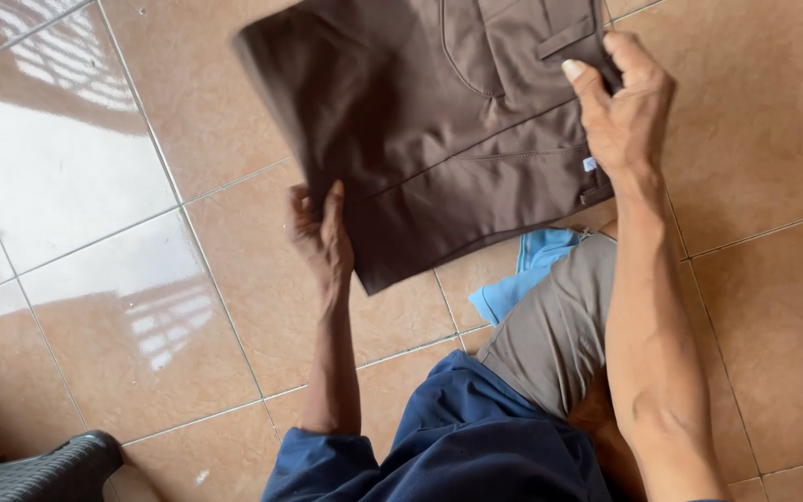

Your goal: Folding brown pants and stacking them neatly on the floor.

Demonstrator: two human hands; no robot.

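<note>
Black woven basket (44, 472) at 7 o'clock, well apart, on glossy tan floor tiles (123, 307). Left hand (320, 237) clamped on lower edge of folded brown trousers (439, 130), thumb on top. Trousers held at 12 o'clock, above floor. Right hand (626, 112) pinched shut on waistband corner at 2 o'clock. Light blue cloth (522, 279) below, at 5 o'clock, beside grey shorts (559, 330). Risk: fold likely to sag open between grips if either pinch slackens; hem may drag on tiles.
</note>
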